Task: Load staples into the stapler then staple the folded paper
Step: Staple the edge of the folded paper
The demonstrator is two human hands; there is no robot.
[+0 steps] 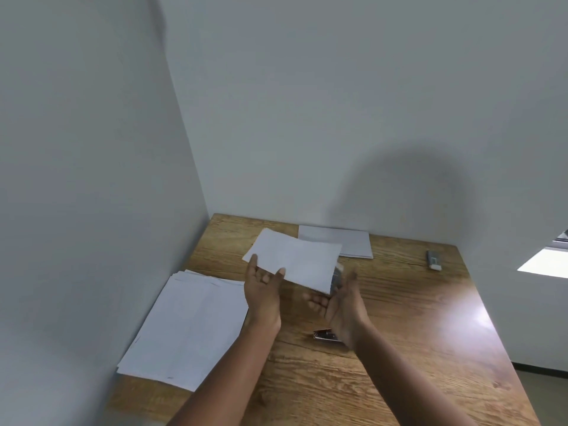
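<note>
Wooden table: left hand pinching one folded paper; right hand spread.

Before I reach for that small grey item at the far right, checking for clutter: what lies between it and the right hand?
Head view: only bare table between small grey item and right hand.

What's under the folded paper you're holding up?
Bare table shows below the folded paper, which the left hand holds. A dark blurred thing peeks out at its right edge by the right hand; the paper covers the rest, so I cannot identify it.
</note>
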